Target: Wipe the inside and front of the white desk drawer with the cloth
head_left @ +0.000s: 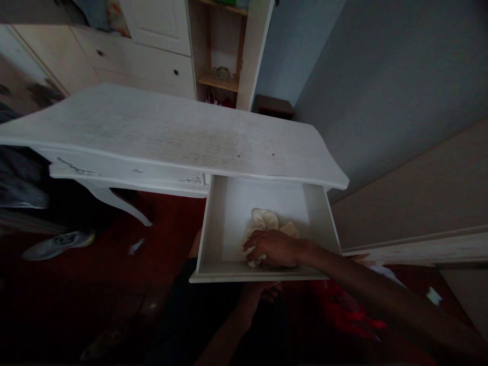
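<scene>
Inside the pulled-out white drawer (263, 190), my right hand (272, 248) presses down on a crumpled cream cloth (266, 218), its fingers curled into the fabric. The cloth lies bunched on the drawer bottom near the front panel. Just below the front panel is my left hand (263, 292), palm side up with its fingers curled in. Whatever that hand may grip is too dark to make out. The drawer belongs to a white table (152, 122) with a curved edge and a smudged, marked top.
Behind the table stand white cabinets (152, 66) and an open shelf unit (217, 80). A grey wall (381, 91) rises on the right. On the dark red floor lie a shoe (57, 245), a crumpled wrapper (136, 247) and a red plastic bag (346, 310).
</scene>
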### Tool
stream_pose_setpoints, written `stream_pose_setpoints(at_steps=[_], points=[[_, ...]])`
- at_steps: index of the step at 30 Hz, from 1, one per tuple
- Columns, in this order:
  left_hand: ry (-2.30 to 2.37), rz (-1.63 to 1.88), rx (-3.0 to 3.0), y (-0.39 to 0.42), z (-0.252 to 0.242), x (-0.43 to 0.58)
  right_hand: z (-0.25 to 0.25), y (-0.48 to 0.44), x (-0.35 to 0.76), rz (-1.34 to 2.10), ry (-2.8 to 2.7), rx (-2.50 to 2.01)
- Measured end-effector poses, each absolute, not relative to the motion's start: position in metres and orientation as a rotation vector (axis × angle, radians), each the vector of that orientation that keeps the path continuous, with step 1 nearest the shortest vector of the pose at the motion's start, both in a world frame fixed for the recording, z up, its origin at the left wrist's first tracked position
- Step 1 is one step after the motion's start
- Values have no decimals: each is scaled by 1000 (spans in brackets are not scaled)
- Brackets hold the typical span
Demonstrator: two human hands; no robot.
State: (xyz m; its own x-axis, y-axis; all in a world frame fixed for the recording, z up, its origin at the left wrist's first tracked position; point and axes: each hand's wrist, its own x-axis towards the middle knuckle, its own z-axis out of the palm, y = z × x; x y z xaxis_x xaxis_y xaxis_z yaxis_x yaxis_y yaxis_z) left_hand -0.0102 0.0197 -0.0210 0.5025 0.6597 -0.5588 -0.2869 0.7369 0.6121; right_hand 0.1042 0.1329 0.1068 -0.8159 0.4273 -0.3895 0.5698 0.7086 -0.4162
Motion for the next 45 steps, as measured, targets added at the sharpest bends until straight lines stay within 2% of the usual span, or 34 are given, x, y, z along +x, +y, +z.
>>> stream_pose_setpoints(at_steps=[8, 12, 15, 19, 22, 31, 45], points=[[846, 614, 496, 19, -25, -10, 109, 121, 179, -1032, 2411, 1067], [846, 620, 515, 17, -33, -8, 108, 116, 200, -1052, 2365, 1163], [863, 599, 528, 17, -37, -8, 106, 108, 207, -865, 2355, 1307], [875, 559, 536, 20, -40, -13, 104, 96, 207, -351, 2267, 1554], [858, 524, 541, 25, -45, -16, 102, 93, 202, -180, 2193, 1682], [845, 516, 566, 29, -43, -20, 90, 116, 185, 7, 1956, 2044], [884, 546, 577, 28, -35, -20, 80, 206, 188, 125, 1951, 2531]])
